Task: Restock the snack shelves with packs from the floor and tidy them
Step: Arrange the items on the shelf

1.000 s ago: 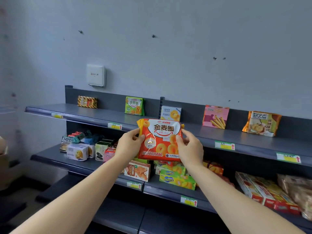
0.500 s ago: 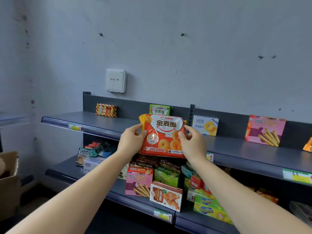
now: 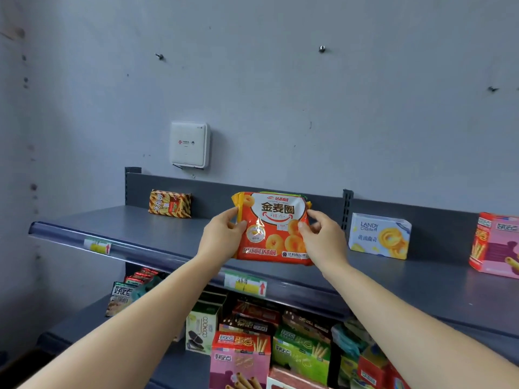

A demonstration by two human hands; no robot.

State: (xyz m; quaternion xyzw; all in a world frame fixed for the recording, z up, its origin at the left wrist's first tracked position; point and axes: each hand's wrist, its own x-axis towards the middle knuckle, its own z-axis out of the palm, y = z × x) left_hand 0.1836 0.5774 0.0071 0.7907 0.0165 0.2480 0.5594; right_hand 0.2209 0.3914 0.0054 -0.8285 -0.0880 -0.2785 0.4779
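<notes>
An orange pack of ring biscuits (image 3: 276,233) stands upright over the top shelf (image 3: 157,242), held at both sides. My left hand (image 3: 222,234) grips its left edge and my right hand (image 3: 323,238) grips its right edge. The pack covers a green pack behind it, of which only a thin top edge shows. Its lower edge sits at or just above the shelf surface; I cannot tell if it touches.
On the top shelf stand a striped yellow-red pack (image 3: 170,204) at left, a white-blue biscuit box (image 3: 379,235) and a pink stick-biscuit box (image 3: 495,245) at right. The lower shelf (image 3: 84,324) is crowded with boxes and packs. A white wall unit (image 3: 189,144) hangs above.
Both hands have carried the orange pack up and back onto the top shelf, in front of the green pack. The view has moved closer and to the left.
</notes>
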